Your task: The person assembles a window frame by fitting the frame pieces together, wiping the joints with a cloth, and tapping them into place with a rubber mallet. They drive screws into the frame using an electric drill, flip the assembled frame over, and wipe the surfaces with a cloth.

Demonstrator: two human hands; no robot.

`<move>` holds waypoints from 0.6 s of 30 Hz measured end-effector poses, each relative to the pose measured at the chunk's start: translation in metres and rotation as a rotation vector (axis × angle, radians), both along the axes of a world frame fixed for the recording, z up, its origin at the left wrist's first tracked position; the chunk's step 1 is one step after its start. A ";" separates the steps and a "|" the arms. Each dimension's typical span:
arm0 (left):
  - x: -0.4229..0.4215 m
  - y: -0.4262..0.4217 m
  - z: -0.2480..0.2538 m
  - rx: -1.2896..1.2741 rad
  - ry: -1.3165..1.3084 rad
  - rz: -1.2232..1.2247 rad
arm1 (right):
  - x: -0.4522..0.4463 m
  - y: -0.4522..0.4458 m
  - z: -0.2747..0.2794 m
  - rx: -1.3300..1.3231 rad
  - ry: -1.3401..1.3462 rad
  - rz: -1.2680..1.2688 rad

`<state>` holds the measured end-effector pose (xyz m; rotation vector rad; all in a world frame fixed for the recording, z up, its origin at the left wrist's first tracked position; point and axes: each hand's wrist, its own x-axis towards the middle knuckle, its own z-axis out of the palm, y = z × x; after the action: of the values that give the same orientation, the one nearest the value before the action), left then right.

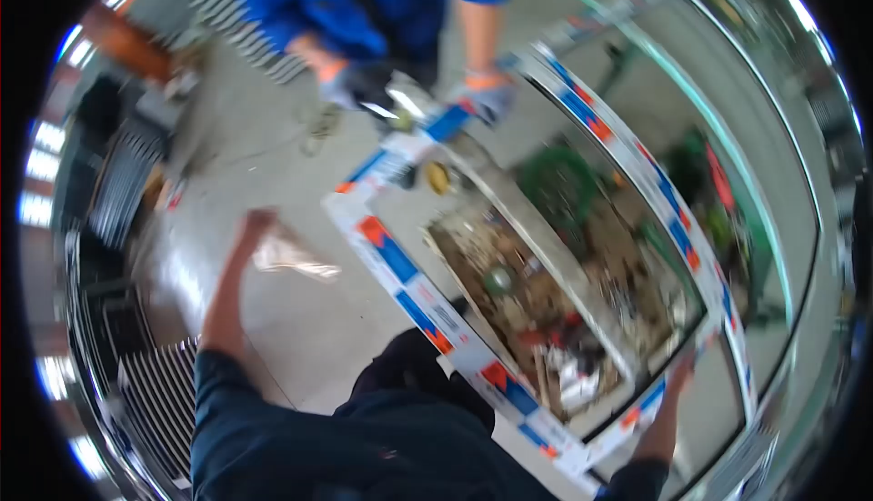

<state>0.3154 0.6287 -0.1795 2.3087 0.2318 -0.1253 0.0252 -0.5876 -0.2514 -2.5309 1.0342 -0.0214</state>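
My left hand is raised over the floor at the left, closed on a crumpled, pale piece of film or paper that trails to the right. My right hand is at the lower right side of a large window frame, seemingly gripping its edge; motion smears the fingers. The frame is covered in white protective tape with blue and orange print. A bar runs across its middle. At the far corner, a co-worker's gloved hand is on the frame, while the other glove is near a blurred shiny object.
Below the frame is a box of scraps and small parts, with a green coiled thing beside it. Glass panes with a pale green edge stand at the right. Ribbed dark stacks line the left. A co-worker in blue stands opposite.
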 end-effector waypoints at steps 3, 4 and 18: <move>-0.019 -0.022 0.173 0.324 -0.093 0.255 | 0.066 0.127 0.122 -0.117 0.189 -0.562; -0.024 -0.082 0.245 0.470 -0.144 0.322 | 0.076 0.139 0.139 0.016 0.189 -0.551; -0.035 -0.250 0.307 -0.468 -0.323 0.009 | 0.079 0.160 0.168 0.071 0.207 -0.642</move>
<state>0.2799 0.3787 0.1276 1.8276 0.0399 0.1817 0.1041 -0.4274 -0.0839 -2.0656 1.8498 0.0959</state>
